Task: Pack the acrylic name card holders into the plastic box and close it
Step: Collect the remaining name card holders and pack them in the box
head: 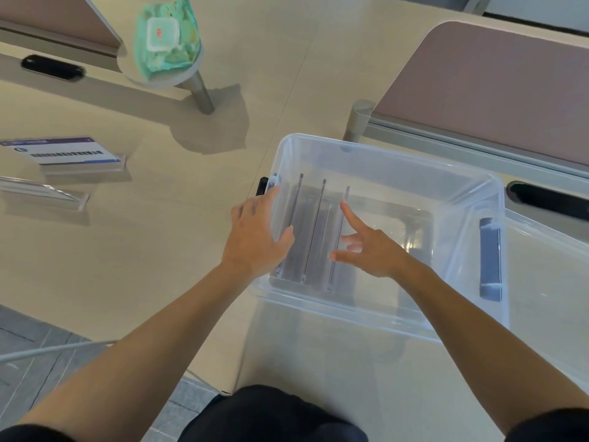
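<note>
**Hazards**

1. Plastic box [382,161]: it stands open on the desk [127,266]. The left hand [255,237] lies over its left wall with the fingers straight, gripping nothing. A firm push on the contents could slide the box if this hand lifts off.
2. Lid [548,282]: it lies just beside the box on the right. Any holder leaning above the rim would probably stop it seating.
3. Three acrylic name card holders [314,231]: they stand on edge in a row on the left side of the box, with free space to their right. The right hand [373,250] is inside the box, fingers spread, holding nothing, with the index tip at the rightmost holder. A careless nudge could topple the row and may scuff the acrylic.

**Containers**

- Plastic box: the three holders only.
- Two holders remain on the desk well to the left: the holder with a printed card [68,153] and an empty clear holder [44,194].
- Round shelf [191,74]: it carries a green wet-wipes pack [165,33].
</note>
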